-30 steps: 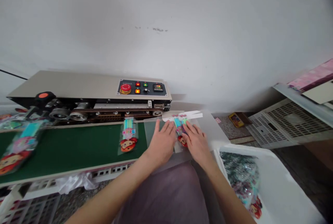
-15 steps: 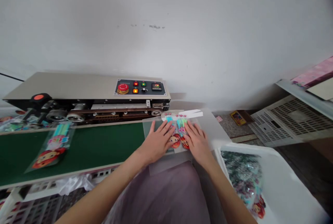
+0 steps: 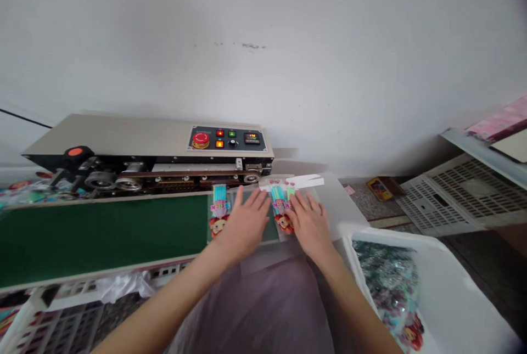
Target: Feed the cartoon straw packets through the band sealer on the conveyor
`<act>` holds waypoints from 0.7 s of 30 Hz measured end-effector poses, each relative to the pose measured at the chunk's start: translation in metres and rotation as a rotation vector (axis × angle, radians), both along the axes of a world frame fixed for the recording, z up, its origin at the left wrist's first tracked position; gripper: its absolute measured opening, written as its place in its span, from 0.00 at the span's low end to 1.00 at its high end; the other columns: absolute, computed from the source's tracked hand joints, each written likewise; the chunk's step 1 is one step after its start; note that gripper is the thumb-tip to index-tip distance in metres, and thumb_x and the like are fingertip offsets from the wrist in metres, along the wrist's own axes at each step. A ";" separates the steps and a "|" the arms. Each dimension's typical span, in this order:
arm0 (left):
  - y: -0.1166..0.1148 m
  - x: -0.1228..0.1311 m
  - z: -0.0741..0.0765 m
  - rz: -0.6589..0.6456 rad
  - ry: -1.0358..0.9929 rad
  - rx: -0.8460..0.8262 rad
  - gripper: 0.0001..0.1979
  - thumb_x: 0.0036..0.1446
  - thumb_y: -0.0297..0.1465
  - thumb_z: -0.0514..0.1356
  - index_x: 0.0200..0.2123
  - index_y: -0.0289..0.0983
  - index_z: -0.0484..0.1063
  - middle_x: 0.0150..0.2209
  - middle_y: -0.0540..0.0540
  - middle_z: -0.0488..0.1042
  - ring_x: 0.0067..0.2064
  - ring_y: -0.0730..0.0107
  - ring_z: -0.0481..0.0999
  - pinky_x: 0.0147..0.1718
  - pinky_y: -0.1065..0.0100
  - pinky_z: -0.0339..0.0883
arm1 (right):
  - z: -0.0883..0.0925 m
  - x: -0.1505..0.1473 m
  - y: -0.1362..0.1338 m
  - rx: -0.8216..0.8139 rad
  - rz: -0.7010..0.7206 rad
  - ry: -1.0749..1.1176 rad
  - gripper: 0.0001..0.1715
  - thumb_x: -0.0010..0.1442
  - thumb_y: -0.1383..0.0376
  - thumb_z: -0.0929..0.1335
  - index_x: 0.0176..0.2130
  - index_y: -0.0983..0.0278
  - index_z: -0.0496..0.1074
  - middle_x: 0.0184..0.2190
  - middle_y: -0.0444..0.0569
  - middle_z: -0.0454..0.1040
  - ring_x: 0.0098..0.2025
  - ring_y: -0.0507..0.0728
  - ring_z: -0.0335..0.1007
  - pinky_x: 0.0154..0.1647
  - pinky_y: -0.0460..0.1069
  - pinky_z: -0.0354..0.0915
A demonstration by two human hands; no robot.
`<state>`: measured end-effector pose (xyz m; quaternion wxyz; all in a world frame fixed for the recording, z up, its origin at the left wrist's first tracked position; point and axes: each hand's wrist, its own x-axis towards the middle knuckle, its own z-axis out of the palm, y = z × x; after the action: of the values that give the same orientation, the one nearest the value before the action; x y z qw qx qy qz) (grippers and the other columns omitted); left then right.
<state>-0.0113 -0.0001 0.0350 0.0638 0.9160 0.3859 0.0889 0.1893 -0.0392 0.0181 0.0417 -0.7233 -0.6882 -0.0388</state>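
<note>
one packet [image 3: 219, 200] slid left; left hand [image 3: 247, 222] and right hand [image 3: 309, 221] spread; bin [image 3: 457, 288] holds bags [image 3: 389, 271].

A green belt [image 3: 102, 233] bears a clear packet [image 3: 219, 209].

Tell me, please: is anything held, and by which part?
Nothing appears gripped: the right hand rests on one packet, the left hand lies beside another packet.

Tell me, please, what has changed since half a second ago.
The left packet has slid left, past the left hand, to the right end of the green belt; the packet ahead has moved off leftward. The right hand stays on the right packet.
</note>
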 end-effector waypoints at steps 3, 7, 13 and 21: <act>-0.004 0.033 -0.012 -0.071 -0.042 -0.006 0.26 0.73 0.37 0.42 0.68 0.33 0.59 0.71 0.37 0.57 0.72 0.52 0.53 0.69 0.35 0.40 | -0.003 0.015 -0.002 -0.016 -0.032 -0.018 0.27 0.73 0.60 0.57 0.67 0.59 0.63 0.69 0.49 0.61 0.69 0.68 0.55 0.65 0.67 0.55; 0.000 0.037 -0.038 -0.065 -0.052 0.022 0.30 0.73 0.44 0.39 0.71 0.36 0.53 0.73 0.41 0.51 0.74 0.54 0.47 0.68 0.33 0.39 | -0.010 0.022 -0.004 -0.003 0.005 -0.026 0.28 0.73 0.60 0.57 0.69 0.55 0.59 0.70 0.48 0.59 0.70 0.67 0.54 0.65 0.66 0.55; 0.010 -0.008 -0.039 -0.087 -0.018 0.037 0.30 0.73 0.46 0.37 0.72 0.40 0.51 0.73 0.44 0.50 0.74 0.57 0.46 0.70 0.38 0.29 | -0.010 -0.003 0.000 0.006 0.084 0.021 0.29 0.73 0.60 0.55 0.70 0.56 0.58 0.71 0.47 0.57 0.71 0.68 0.50 0.66 0.68 0.52; 0.005 -0.060 -0.030 0.033 0.056 0.040 0.29 0.73 0.43 0.43 0.71 0.38 0.55 0.72 0.40 0.53 0.74 0.51 0.49 0.69 0.35 0.36 | -0.003 -0.044 0.006 -0.011 0.092 0.090 0.29 0.73 0.60 0.56 0.69 0.58 0.58 0.71 0.49 0.56 0.71 0.70 0.48 0.66 0.71 0.50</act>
<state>-0.0717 0.0046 0.0054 0.0334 0.9128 0.4006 0.0720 0.1453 -0.0335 0.0153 0.0702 -0.6922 -0.7183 -0.0006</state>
